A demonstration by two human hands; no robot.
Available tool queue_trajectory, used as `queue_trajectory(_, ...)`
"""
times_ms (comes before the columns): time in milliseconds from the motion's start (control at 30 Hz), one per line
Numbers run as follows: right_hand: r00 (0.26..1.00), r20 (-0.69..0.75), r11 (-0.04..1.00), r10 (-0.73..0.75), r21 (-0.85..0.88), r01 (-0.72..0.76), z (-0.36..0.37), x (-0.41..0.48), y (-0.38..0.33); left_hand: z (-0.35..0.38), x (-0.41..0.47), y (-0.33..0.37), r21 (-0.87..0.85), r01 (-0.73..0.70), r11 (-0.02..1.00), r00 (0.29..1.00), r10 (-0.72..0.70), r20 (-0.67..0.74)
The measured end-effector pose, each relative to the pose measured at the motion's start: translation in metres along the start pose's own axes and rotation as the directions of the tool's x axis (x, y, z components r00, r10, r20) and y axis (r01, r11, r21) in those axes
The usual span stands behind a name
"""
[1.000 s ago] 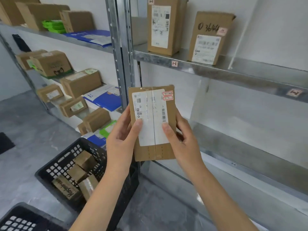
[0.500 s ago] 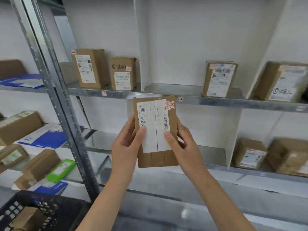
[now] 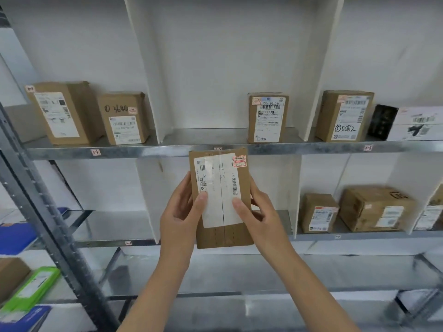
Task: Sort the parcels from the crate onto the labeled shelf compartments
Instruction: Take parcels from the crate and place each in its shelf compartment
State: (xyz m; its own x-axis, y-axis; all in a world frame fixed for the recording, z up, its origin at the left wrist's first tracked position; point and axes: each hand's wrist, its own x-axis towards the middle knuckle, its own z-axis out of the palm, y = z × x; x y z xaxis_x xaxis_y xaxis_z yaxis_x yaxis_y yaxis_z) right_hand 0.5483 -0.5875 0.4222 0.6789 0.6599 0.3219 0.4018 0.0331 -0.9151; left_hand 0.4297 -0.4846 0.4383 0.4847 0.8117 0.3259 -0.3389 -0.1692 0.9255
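Just below the edge of the upper shelf [image 3: 311, 147], the parcel [image 3: 221, 207] stands with long axis upright, left hand [image 3: 178, 219] and right hand [image 3: 262, 220] each gripping one side; its goal is perhaps the bay [image 3: 211, 136] above, sticker [image 3: 239, 161] blurred.

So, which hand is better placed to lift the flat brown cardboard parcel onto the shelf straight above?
Left, probably. Both hands grip the flat brown cardboard parcel, but the left hand sits under the bare side of the metal shelf compartment, while the right hand sits below the standing brown box.
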Motion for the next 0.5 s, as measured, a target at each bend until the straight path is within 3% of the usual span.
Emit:
queue_trajectory(333,0.986,-0.025,0.982,0.163,-0.091,-0.165,-0.015,0.027,0.06,0.023,0.036,-0.082,-0.121,0.245,0.962,0.968,-0.235,0.09)
queue_trajectory(500,0.972,-0.073,0.963,0.225,-0.133,-0.233,-0.025,0.043,0.089,0.043,0.057,-0.117,-0.108,0.302,0.947,0.947,-0.285,0.151)
